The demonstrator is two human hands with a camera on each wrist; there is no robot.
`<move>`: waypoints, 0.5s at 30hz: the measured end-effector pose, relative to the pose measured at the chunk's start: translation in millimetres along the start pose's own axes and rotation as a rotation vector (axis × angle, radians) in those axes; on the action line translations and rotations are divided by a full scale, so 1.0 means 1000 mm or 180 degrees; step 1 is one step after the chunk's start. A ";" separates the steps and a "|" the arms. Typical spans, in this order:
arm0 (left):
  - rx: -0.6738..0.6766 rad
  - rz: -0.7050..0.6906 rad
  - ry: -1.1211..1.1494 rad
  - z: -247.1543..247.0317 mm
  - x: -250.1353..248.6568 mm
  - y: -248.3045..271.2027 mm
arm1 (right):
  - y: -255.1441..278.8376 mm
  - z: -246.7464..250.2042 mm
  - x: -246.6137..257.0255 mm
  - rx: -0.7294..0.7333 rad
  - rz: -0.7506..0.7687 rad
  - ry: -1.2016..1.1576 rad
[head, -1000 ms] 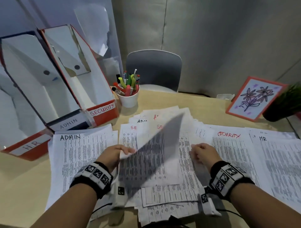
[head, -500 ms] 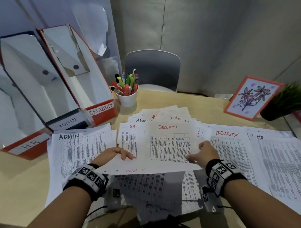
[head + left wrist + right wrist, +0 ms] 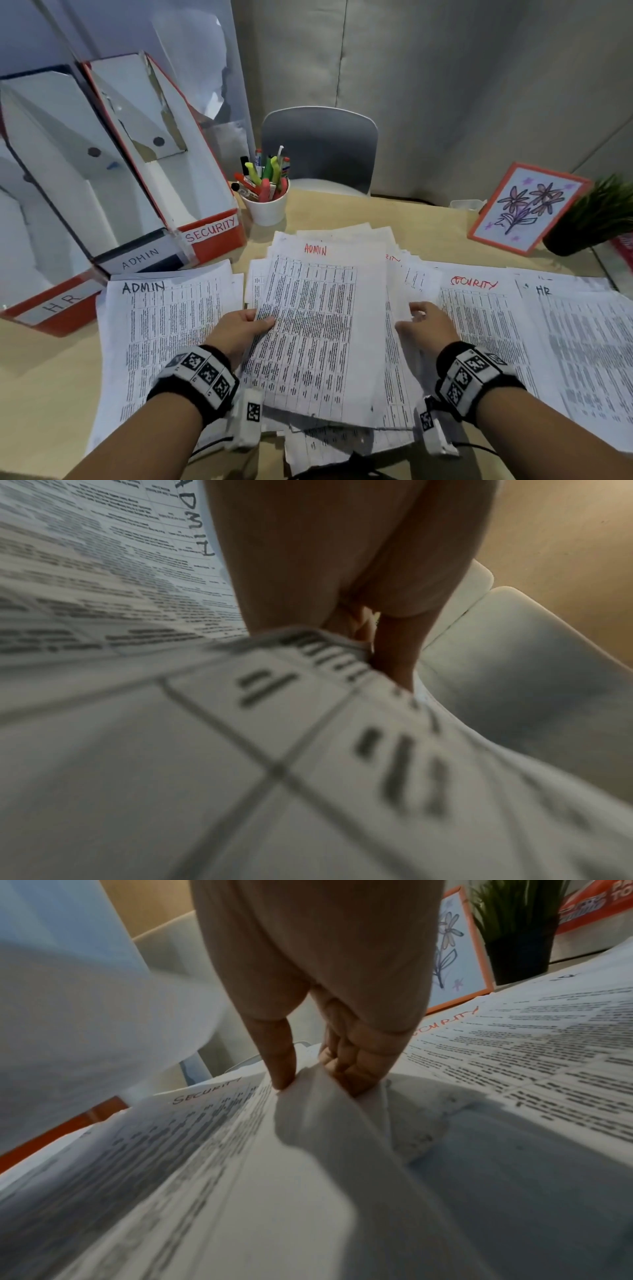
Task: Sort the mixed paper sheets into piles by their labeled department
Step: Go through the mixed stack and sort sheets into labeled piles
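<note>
Lying lengthwise, ADMIN sheet point(image 3: 313, 325) heading far.

White sheets point(image 3: 310, 329) with black print, ADMIN in red; tan table point(image 3: 41, 377); 2 orange file boxes point(image 3: 215, 236); grey chair point(image 3: 318, 147); orange-framed flower drawing point(image 3: 527, 209); white cup point(image 3: 269, 207).

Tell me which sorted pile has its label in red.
The SECURITY pile, between the middle stack and the HR pile. ADMIN pile and HR are labelled in black.
</note>
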State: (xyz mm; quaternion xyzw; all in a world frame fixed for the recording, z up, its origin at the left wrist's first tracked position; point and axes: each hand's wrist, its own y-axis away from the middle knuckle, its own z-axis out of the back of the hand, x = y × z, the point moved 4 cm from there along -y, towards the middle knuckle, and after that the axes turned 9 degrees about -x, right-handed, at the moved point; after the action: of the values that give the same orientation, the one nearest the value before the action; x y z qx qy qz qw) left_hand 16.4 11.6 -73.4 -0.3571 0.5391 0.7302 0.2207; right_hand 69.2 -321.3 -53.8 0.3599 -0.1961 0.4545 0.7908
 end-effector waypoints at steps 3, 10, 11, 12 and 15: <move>-0.0225 -0.0112 0.0023 0.008 -0.003 0.006 | -0.003 0.000 -0.003 0.0097 -0.0012 0.0097; -0.0911 -0.0505 -0.0131 0.094 0.002 0.037 | -0.004 0.004 -0.005 0.0217 -0.0036 0.0080; -0.1122 -0.0546 -0.0236 0.114 0.008 0.043 | -0.002 0.004 -0.004 0.0241 -0.0033 0.0087; -0.1333 -0.0556 -0.0336 0.133 0.015 0.047 | 0.000 0.004 -0.002 0.0258 -0.0001 0.0076; -0.1948 -0.0407 -0.0507 0.184 0.037 0.060 | 0.005 0.001 0.005 0.0232 0.0075 0.0114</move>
State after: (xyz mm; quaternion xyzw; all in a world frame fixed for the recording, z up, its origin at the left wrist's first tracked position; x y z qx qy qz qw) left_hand -102.3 163.9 -33.5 -0.3818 0.2520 0.8687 0.1900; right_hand 67.3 -317.8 -47.6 0.3780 -0.1694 0.4770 0.7752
